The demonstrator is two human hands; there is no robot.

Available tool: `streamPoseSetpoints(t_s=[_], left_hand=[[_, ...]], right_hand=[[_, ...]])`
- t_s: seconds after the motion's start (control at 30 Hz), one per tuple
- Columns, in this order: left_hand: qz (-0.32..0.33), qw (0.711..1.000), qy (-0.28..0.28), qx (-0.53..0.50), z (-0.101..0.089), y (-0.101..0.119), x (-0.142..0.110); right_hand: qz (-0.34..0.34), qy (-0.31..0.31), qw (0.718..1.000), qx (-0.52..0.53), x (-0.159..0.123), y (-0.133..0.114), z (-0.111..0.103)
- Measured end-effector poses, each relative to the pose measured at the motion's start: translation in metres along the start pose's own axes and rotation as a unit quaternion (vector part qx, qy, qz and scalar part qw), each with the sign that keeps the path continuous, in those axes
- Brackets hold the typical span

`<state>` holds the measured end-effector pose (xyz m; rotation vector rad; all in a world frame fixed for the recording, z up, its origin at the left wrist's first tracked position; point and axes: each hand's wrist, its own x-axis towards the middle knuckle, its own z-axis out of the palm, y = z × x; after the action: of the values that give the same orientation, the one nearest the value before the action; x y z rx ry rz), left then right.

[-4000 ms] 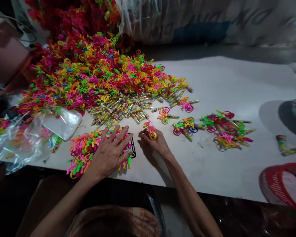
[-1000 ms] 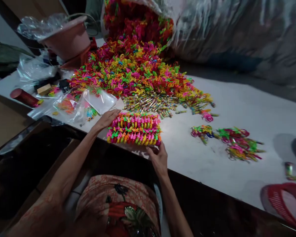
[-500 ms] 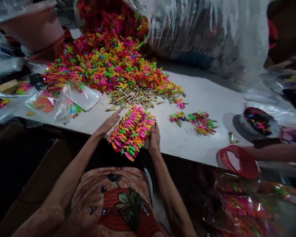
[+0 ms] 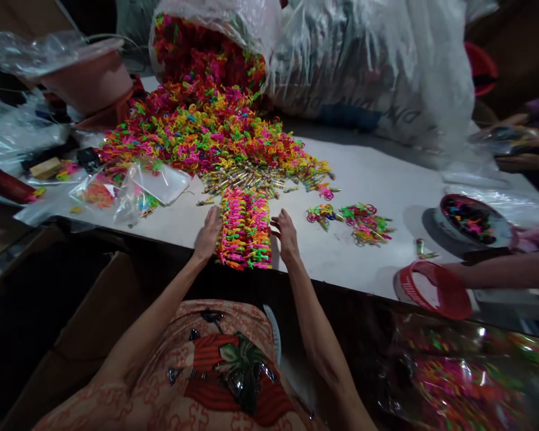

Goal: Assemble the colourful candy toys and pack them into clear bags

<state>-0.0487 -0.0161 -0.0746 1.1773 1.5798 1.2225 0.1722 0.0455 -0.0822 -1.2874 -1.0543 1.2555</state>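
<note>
A block of small bright plastic pieces [image 4: 245, 230], in pink, green, orange and yellow, stands in neat rows at the table's front edge. Along its left side lies my left hand [image 4: 208, 233], fingers stretched out and against or very near the pieces. My right hand [image 4: 286, 234] is on the other side, its fingers apart and curved, with a small gap to the block. Just behind the block are many short printed sticks or tubes [image 4: 245, 176] with shiny parts. A large loose heap of similar colourful pieces [image 4: 197, 129] spills from a clear plastic bag [image 4: 220, 13].
Small clusters of pieces [image 4: 366, 222] lie to the right. Farther right are a bowl of pieces [image 4: 500, 233], a red basket [image 4: 408, 287] and another person's arm [image 4: 498, 272]. Plastic bags [image 4: 161, 182] and a pink tub [image 4: 90, 81] are at left; large sacks [image 4: 363, 72] stand behind.
The block has turned from slanted to straight and sits squarely on the table. My left hand has moved to its side; my right hand has come slightly away from it.
</note>
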Motion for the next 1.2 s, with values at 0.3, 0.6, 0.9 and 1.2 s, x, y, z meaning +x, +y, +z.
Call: streamPoseSetpoints(t_s=[0.3,0.6,0.9,1.2], left_hand=[[-0.034,0.995,0.090,-0.030,-0.021,-0.004,-0.042],[-0.021,0.997,0.071,-0.017,-0.021,-0.001,-0.019],[0.044,0.968,0.208,0.133,-0.081,-0.038,-0.024],[0.037,0.870,0.345,0.349,-0.144,0.023,0.090]], right_hand=[[0.116,0.149,0.976,0.110,-0.061,0.014,-0.050],[0.155,0.094,0.981,0.065,-0.030,0.001,-0.020],[0.057,0.073,0.994,-0.051,0.022,-0.033,-0.029],[-0.175,0.030,0.969,-0.173,0.038,-0.111,0.043]])
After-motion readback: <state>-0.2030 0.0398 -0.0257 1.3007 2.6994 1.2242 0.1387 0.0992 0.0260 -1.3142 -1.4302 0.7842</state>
